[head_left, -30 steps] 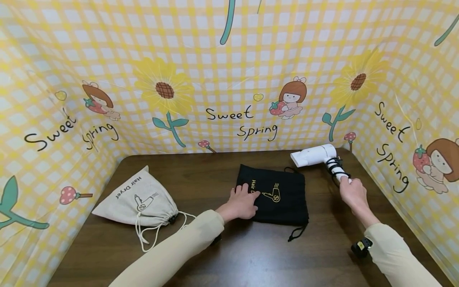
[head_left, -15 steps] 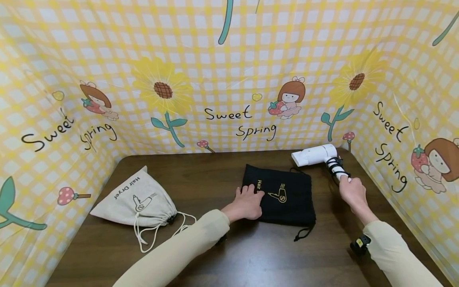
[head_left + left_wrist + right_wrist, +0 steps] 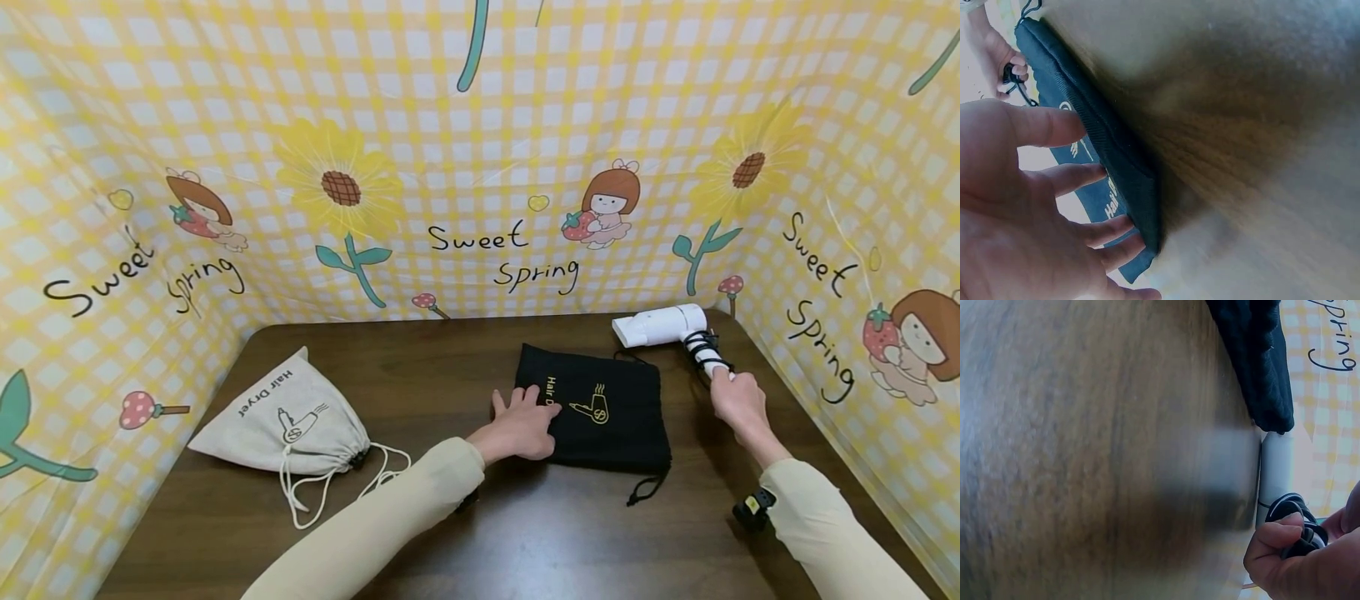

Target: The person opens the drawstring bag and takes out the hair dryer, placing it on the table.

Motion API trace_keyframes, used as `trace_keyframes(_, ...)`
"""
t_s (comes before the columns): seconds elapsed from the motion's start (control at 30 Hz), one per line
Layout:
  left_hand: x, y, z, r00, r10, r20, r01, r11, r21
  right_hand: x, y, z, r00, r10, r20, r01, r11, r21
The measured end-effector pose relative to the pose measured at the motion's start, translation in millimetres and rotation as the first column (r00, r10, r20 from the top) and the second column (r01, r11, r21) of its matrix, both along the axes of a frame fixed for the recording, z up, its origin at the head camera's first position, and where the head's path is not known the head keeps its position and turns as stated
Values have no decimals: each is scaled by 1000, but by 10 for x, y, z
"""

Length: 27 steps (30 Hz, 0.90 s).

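Note:
Flat on the table lies a black drawstring bag [image 3: 626, 433] with gold lettering and a hair dryer print. My left hand [image 3: 517, 425] rests on its left edge, fingers spread and fairly straight over the cloth. In the left wrist view the fingertips touch the side of the bag [image 3: 1094, 119]. At the back right my right hand [image 3: 738, 407] grips the handle end of a white hair dryer [image 3: 660, 325], its black cord [image 3: 702, 350] wound round the handle. The right wrist view shows curled fingers at the wound cord [image 3: 1294, 506].
To the left lies a beige drawstring bag [image 3: 300, 417] with a "Hair Dryer" print and loose white cords [image 3: 307, 492]. A yellow checked cloth [image 3: 480, 183] walls in the brown table [image 3: 570, 542] at the back and both sides.
The black bag has slid to the right across the table, with my left hand moving along on it. My right hand and the hair dryer have stayed nearly in place.

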<state>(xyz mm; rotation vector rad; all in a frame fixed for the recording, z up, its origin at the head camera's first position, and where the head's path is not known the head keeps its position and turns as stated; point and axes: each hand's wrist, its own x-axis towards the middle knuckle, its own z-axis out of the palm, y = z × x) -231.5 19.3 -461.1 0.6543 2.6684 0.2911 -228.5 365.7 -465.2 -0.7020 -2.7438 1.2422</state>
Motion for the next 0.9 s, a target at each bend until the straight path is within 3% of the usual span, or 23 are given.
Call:
trace_keyframes(0.57,-52,101,-30,1000,0,-29,1,1000,27,28,64,17,992,119,51,-115,991,-73)
trace_keyframes(0.9,-114,165,-54,999,-3,-41,5,999,46,28,95,-25,983,179,27,-179,984,0)
